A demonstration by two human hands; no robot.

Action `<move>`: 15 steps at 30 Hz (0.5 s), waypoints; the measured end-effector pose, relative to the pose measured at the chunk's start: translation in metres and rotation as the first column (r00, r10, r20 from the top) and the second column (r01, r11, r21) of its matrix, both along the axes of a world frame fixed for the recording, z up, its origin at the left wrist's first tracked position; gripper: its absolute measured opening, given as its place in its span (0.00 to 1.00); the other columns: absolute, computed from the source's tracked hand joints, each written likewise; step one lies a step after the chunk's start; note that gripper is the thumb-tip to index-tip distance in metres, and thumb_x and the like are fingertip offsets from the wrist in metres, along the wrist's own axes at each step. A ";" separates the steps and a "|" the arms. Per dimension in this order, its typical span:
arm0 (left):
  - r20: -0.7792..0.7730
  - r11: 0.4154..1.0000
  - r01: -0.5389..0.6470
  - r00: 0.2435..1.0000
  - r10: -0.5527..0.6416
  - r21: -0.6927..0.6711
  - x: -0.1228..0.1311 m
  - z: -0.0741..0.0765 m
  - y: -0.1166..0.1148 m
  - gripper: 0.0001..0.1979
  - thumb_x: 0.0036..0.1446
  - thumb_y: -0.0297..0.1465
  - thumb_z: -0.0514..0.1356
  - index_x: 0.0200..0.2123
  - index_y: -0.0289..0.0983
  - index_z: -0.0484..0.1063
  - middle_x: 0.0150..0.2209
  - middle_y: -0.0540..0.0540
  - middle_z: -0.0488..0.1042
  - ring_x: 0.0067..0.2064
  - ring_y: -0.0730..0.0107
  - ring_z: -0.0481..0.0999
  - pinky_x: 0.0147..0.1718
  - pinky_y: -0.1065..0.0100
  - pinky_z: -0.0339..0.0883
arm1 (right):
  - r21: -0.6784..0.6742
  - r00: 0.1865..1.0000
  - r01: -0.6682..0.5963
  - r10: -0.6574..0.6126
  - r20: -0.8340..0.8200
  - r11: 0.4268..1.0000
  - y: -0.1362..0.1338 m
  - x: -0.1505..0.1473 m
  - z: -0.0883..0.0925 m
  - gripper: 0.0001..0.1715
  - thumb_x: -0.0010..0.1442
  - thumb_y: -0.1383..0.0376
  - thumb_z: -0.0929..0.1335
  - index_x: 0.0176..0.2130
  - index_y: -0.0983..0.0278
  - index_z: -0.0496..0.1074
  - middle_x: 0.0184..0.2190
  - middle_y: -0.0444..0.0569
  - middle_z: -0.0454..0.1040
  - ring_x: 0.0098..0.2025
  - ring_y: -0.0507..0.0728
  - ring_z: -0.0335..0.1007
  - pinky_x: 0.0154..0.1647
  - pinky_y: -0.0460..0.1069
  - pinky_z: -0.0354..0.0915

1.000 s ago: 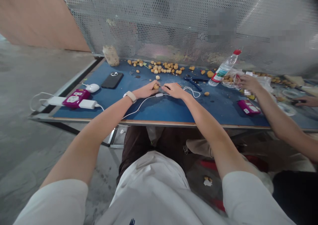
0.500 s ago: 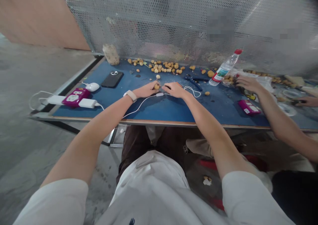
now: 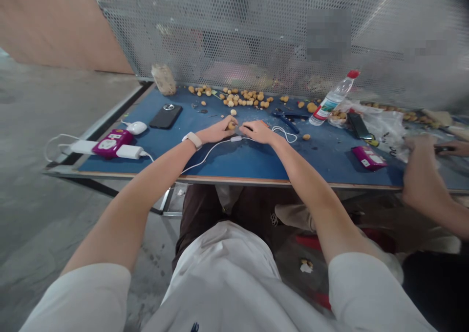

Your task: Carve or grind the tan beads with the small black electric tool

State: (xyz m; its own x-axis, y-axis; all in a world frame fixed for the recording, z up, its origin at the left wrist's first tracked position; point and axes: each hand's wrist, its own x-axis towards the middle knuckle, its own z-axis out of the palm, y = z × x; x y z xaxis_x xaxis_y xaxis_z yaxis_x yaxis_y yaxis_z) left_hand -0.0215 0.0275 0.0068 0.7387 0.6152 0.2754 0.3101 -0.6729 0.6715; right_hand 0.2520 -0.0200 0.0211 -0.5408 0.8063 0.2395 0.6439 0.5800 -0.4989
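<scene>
Co-worker's hand [image 3: 421, 144] shifted right, bag of fruit [image 3: 338, 119], left hand [image 3: 219, 131] pinching round fruit [image 3: 231, 126], right hand [image 3: 259, 132] curled, hold unclear

We saw a white shirt [image 3: 223, 268], loose and creased across the front, with a small dark mark [image 3: 195, 327] at the picture's lower edge, too cropped for us to read. Its left sleeve [image 3: 88, 295] and right sleeve [image 3: 366, 293] were short and wide, ending above the elbows. We made out dark brown trousers [image 3: 192, 205]. A pale band [image 3: 193, 140] circled the left wrist; the left hand [image 3: 216, 131] and right hand [image 3: 259, 132] were bare.
</scene>
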 end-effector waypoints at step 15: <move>0.025 1.000 0.023 0.999 -0.023 -0.003 0.000 0.009 -0.009 0.12 0.72 0.32 0.66 0.55 0.41 0.75 0.33 0.52 0.74 0.35 0.65 0.73 0.44 0.62 0.69 | 0.013 1.000 -0.005 0.005 0.001 1.000 -0.001 -0.001 0.001 0.33 0.82 0.38 0.62 0.36 0.58 0.70 0.33 0.50 0.77 0.39 0.61 0.70 0.45 0.54 0.59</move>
